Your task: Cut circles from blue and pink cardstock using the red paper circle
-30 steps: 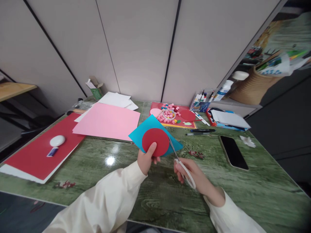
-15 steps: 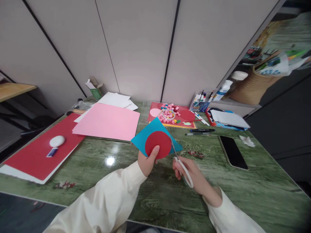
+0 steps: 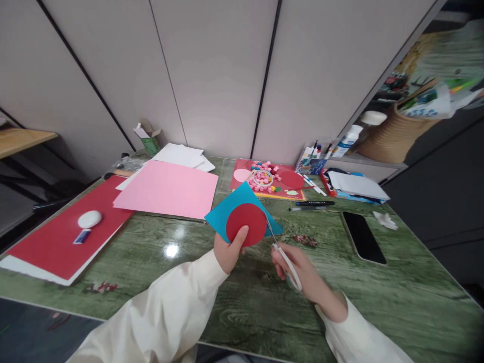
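My left hand (image 3: 229, 250) pinches a red paper circle (image 3: 247, 219) laid over a piece of blue paper (image 3: 242, 195), thumb on top of the red. Wrapped round the handles of white-handled scissors (image 3: 289, 267) is my right hand (image 3: 298, 262). The scissor blades reach up along the right edge of the red circle, across the blue paper. Both papers are held above the green table (image 3: 257, 302). How far the blades are apart is hard to make out.
Pink paper (image 3: 170, 189) and red paper (image 3: 71, 227) with a white round object (image 3: 89, 219) lie to the left. Behind my hands is a red sheet with pink pieces (image 3: 264, 176). On the right are a phone (image 3: 363, 237), pens (image 3: 313, 203) and a marker box (image 3: 312, 160).
My right hand with the scissors has shifted very slightly to the right. The left hand and the papers hold nearly the same position.
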Available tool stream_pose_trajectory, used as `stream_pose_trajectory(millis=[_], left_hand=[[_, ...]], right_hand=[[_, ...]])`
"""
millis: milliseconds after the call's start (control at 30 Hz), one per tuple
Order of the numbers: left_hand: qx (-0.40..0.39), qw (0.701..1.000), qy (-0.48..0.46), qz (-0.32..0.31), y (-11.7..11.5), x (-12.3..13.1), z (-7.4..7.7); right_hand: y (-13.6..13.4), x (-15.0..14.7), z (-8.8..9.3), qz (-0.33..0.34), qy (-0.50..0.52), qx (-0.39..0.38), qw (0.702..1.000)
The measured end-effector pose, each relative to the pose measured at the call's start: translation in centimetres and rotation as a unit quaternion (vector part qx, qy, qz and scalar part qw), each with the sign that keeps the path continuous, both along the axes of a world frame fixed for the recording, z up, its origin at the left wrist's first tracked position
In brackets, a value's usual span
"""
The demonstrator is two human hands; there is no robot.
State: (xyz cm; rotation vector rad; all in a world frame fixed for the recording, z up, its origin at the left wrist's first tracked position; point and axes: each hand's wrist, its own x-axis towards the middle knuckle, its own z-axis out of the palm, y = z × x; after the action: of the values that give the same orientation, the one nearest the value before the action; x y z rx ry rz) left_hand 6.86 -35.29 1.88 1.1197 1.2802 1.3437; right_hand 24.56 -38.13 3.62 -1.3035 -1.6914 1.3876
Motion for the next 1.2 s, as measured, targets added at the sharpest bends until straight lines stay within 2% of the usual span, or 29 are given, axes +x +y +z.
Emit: stream_pose_trajectory(millis=[267,667,1200], left_hand=[[0.020,1.000,0.005,-0.013,0.2,-0.2,0.1],[0.034,0.999,-0.002,-0.020,0.5,-0.7,0.1],[-0.003,0.999,-0.016,-0.039,0.9,-1.0,1.2]], right_hand=[[0.1,0.3,-0.2,0.001,-0.010,-0.002,1.000],[0.2,0.6,0.5,0.001,-0.043,0.004,0.999],[0.3,1.2,0.9,0.013,-0.067,0.009,0.998]])
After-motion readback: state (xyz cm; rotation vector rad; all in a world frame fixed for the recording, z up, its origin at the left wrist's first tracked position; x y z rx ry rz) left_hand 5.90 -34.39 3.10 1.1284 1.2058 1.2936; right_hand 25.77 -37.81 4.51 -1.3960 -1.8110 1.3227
